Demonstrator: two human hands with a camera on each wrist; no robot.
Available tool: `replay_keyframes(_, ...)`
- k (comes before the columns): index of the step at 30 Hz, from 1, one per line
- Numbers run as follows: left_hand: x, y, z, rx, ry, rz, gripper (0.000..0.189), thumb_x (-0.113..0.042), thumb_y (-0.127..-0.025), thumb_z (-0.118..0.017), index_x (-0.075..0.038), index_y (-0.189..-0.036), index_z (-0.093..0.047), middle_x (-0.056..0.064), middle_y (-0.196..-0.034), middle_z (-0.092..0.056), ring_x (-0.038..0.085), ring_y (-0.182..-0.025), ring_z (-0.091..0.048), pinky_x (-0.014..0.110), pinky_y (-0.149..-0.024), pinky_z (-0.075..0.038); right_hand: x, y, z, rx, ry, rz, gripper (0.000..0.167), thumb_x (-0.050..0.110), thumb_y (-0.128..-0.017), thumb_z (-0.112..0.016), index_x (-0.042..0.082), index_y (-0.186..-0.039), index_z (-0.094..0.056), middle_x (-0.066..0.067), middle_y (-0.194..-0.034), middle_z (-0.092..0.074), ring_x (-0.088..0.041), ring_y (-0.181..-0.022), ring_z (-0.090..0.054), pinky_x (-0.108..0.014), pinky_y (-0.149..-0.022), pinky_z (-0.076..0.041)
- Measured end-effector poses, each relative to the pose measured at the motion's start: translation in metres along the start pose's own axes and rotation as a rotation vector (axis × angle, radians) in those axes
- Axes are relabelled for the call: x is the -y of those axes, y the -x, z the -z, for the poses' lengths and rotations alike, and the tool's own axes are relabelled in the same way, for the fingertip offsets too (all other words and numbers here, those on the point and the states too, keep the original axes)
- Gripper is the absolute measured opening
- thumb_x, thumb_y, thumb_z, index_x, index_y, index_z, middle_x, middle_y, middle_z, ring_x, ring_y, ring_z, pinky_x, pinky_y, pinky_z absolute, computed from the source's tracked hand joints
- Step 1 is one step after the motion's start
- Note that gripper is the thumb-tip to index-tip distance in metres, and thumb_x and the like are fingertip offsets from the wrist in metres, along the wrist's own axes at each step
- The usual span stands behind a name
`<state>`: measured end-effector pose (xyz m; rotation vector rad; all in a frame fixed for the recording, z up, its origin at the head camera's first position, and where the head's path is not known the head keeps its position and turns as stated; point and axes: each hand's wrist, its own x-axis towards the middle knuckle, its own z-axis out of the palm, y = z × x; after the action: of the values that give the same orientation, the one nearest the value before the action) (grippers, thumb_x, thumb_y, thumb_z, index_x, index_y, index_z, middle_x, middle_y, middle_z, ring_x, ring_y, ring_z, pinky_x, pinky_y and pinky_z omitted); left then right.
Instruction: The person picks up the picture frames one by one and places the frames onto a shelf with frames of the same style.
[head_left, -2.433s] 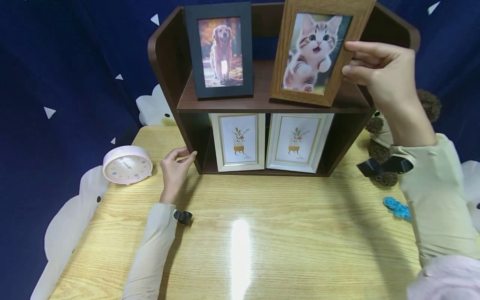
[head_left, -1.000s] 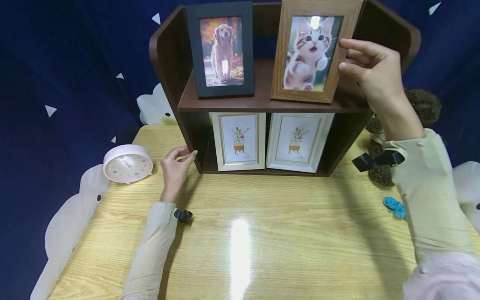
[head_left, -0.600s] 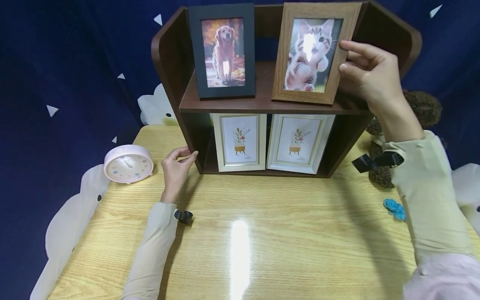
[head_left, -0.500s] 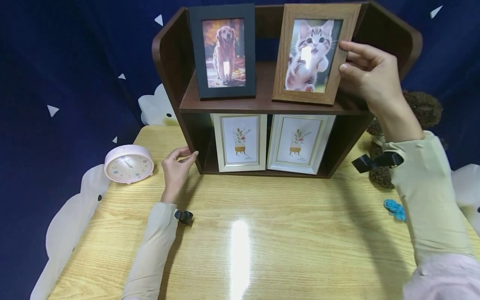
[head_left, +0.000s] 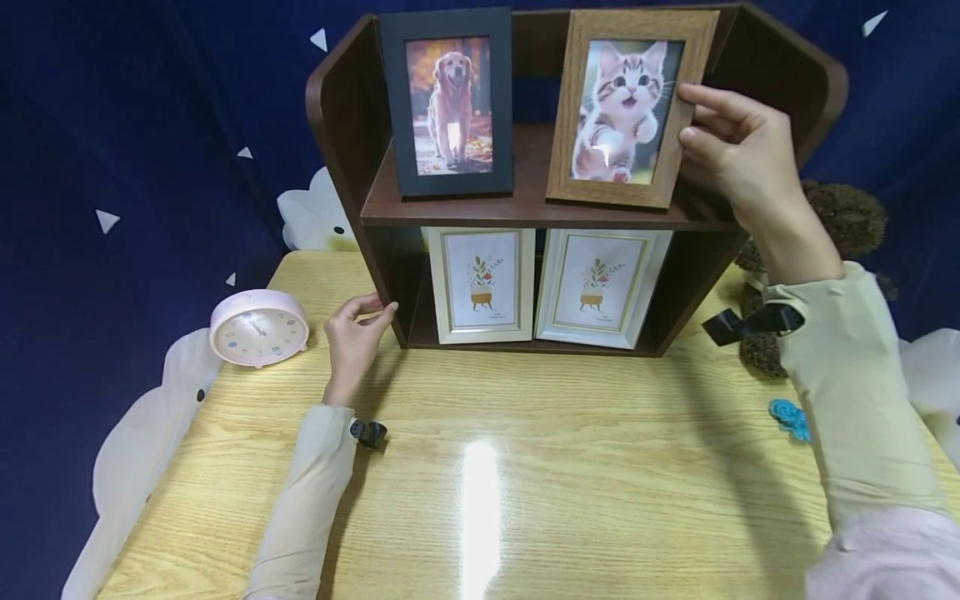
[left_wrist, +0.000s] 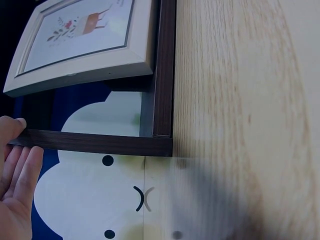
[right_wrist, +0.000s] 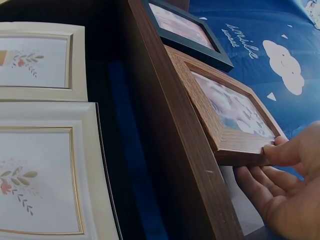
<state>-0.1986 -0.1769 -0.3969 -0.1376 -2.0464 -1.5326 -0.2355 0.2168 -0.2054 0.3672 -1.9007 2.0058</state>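
My right hand (head_left: 750, 150) pinches the right edge of a brown wood picture frame (head_left: 558, 125) with a kitten photo. That frame stands upright on the upper shelf of a dark brown two-tier shelf unit (head_left: 450, 213). In the right wrist view the thumb is on the front of the frame and the fingers are behind its edge. My left hand (head_left: 352, 343) grips the left side panel of the unit between thumb and fingers, low down; the left wrist view shows the panel's edge (left_wrist: 100, 142) there. A dark picture frame (head_left: 397, 108) with a dog photo stands left of the kitten one.
Two pale picture frames, a cream one (head_left: 442, 312) and a white one (head_left: 546, 317), stand on the lower shelf. A pink clock (head_left: 258, 327) sits left on the wooden table (head_left: 570, 467). Right of the unit are a brown fuzzy object (head_left: 843, 218) and a blue item (head_left: 789, 418).
The kitten frame, tilted clockwise at first, has come more upright and moved slightly left with my right hand. My left hand keeps its hold on the side panel.
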Motion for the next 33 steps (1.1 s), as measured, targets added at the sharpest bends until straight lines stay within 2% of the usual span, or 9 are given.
replay_keyframes(8,0.000,0.001,-0.001,0.001,0.004,0.008,0.021,0.004,-0.078,-0.073,0.016,-0.094,-0.066,0.030,-0.090,-0.068,-0.003,-0.073,-0.061,0.008,-0.067,-0.054,-0.002,0.005,0.002,-0.010,-0.021,-0.014,0.039,-0.014,-0.085,-0.060,0.004,-0.118,-0.066,-0.001,-0.101,-0.070,-0.009,-0.084,-0.065,-0.013,-0.069,-0.056)
replay_keyframes(13,0.000,0.002,-0.001,0.002,-0.008,0.002,0.021,0.004,-0.078,-0.074,0.016,-0.094,-0.066,0.029,-0.090,-0.068,-0.004,-0.073,-0.061,0.008,-0.066,-0.054,-0.003,0.012,0.002,-0.042,-0.025,-0.010,0.039,-0.015,-0.084,-0.060,0.003,-0.117,-0.067,-0.002,-0.099,-0.069,-0.010,-0.085,-0.063,-0.013,-0.070,-0.056)
replay_keyframes(17,0.001,0.002,-0.001,0.001,-0.003,0.006,0.020,0.004,-0.078,-0.073,0.016,-0.093,-0.066,0.029,-0.090,-0.068,-0.003,-0.073,-0.061,0.008,-0.066,-0.054,-0.001,0.021,0.002,-0.066,0.111,0.027,0.036,-0.012,-0.085,-0.061,0.004,-0.117,-0.067,0.000,-0.099,-0.068,-0.010,-0.092,-0.061,-0.009,-0.073,-0.053)
replay_keyframes(21,0.000,0.001,-0.001,0.004,0.011,0.020,0.020,0.005,-0.079,-0.073,0.017,-0.093,-0.065,0.030,-0.090,-0.067,0.004,-0.076,-0.061,0.009,-0.068,-0.054,0.002,0.031,0.004,-0.078,0.294,0.031,0.034,-0.004,-0.088,-0.062,0.008,-0.119,-0.067,0.004,-0.105,-0.068,-0.008,-0.098,-0.059,-0.008,-0.078,-0.050)
replay_keyframes(24,-0.002,0.001,-0.001,0.008,0.001,0.029,0.020,0.005,-0.079,-0.072,0.017,-0.093,-0.065,0.030,-0.091,-0.067,0.010,-0.077,-0.061,0.009,-0.069,-0.054,0.002,0.040,0.005,-0.079,0.346,0.032,0.032,0.000,-0.088,-0.063,0.010,-0.119,-0.067,0.005,-0.110,-0.068,-0.008,-0.099,-0.059,-0.008,-0.079,-0.048)
replay_keyframes(28,-0.003,0.000,0.001,0.010,-0.018,0.025,0.019,0.004,-0.079,-0.073,0.016,-0.093,-0.066,0.029,-0.090,-0.068,0.010,-0.077,-0.061,0.009,-0.068,-0.054,-0.001,0.051,0.006,-0.082,0.307,0.044,0.031,-0.001,-0.087,-0.065,0.011,-0.115,-0.069,0.004,-0.112,-0.069,-0.006,-0.099,-0.060,-0.008,-0.081,-0.049)
replay_keyframes(33,-0.002,-0.001,0.001,0.009,-0.022,0.008,0.019,0.004,-0.079,-0.073,0.016,-0.092,-0.066,0.028,-0.090,-0.068,0.009,-0.077,-0.062,0.010,-0.068,-0.055,-0.005,0.067,0.009,-0.076,0.131,0.054,0.027,-0.004,-0.085,-0.066,0.005,-0.110,-0.071,0.003,-0.109,-0.070,-0.006,-0.098,-0.063,-0.008,-0.082,-0.050)
